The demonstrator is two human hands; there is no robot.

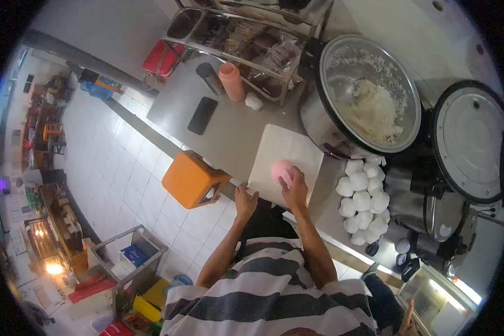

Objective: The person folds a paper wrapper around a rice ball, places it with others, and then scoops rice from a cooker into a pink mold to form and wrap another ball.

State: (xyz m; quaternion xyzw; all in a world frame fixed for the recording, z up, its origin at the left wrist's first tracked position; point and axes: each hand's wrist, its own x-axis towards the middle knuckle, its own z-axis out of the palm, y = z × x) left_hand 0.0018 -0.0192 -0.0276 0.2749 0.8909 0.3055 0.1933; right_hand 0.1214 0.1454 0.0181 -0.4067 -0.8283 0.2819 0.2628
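Note:
My right hand (295,190) is closed on a small round pink bowl-like thing (283,172), its exact kind hard to make out. That pink thing rests on a sheet of white wrapping paper (271,148) spread on the steel counter. At the paper's near left corner, by the counter edge, lies my left hand (245,204); its thumb stands apart from the curled fingers and I see nothing held. To the right of the paper, several white wrapped bundles (362,200) are heaped. Behind them stands a large cooking pot (313,115) with white rice (375,112) inside.
A phone (202,116), a dark tumbler (209,78) and a pink bottle (231,82) stand or lie farther back. An orange stool (191,179) is beside the counter. The pot's lid (469,140) leans at right. Another person's hand (407,320) shows at lower right.

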